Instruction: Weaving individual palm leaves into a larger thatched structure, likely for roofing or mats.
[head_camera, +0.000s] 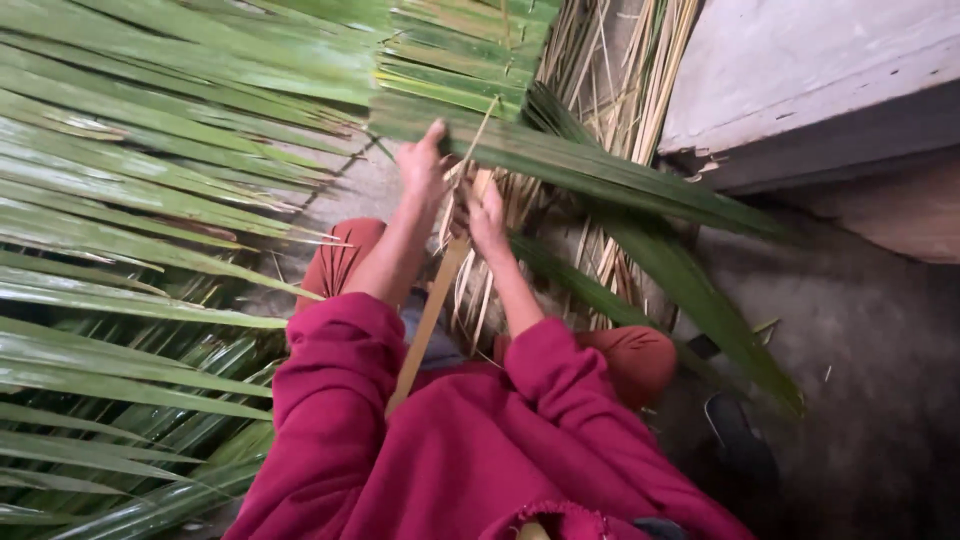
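My left hand (422, 160) grips a long green palm leaflet (600, 175) near its base, fingers closed over it. My right hand (486, 215) is closed on the pale tan midrib of the frond (432, 310), which runs down between my forearms toward my lap. The leaflet stretches away to the right over a bundle of dry straw-coloured strips (600, 90). Both arms wear dark red sleeves (340, 370).
A mass of green palm fronds (130, 200) covers the left side. A pale concrete ledge (800, 70) rises at the upper right above a grey cement floor (860, 340). A dark sandal (740, 440) lies by my right knee.
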